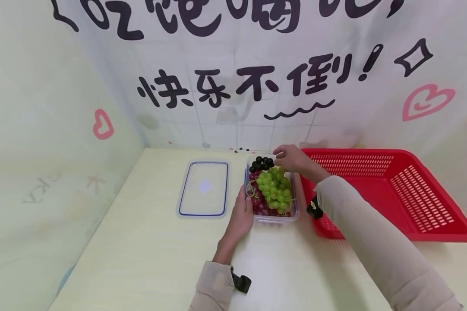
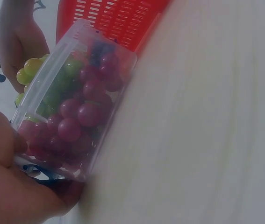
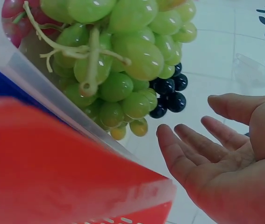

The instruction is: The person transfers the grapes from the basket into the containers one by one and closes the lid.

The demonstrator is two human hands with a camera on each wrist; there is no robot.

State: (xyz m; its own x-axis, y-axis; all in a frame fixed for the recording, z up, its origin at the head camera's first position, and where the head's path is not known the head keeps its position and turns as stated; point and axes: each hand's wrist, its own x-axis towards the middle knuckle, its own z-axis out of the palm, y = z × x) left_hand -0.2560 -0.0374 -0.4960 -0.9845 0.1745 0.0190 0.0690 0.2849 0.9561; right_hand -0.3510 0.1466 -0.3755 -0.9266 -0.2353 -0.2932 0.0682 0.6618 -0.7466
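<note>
A clear plastic food container [image 1: 277, 219] stands on the table, filled with bunches of grapes. Green grapes [image 1: 274, 188] lie on top, red grapes [image 2: 78, 114] fill the left and front, and black grapes [image 1: 262, 163] sit at the back. My left hand [image 1: 242, 214] grips the container's left side near the front corner, thumb and fingers around its wall. Over the back right corner, my right hand [image 1: 293, 159] hovers beside the black and green grapes. Its fingers [image 3: 200, 144] are spread and loosely bent, with nothing between them, apart from the fruit in the right wrist view.
A clear lid [image 1: 204, 188] with a blue seal lies flat left of the container. Close on the right stands a large red perforated basket [image 1: 431, 233], partly behind my right forearm. A printed cloth [image 1: 233, 116] hangs behind the table [image 1: 148, 259].
</note>
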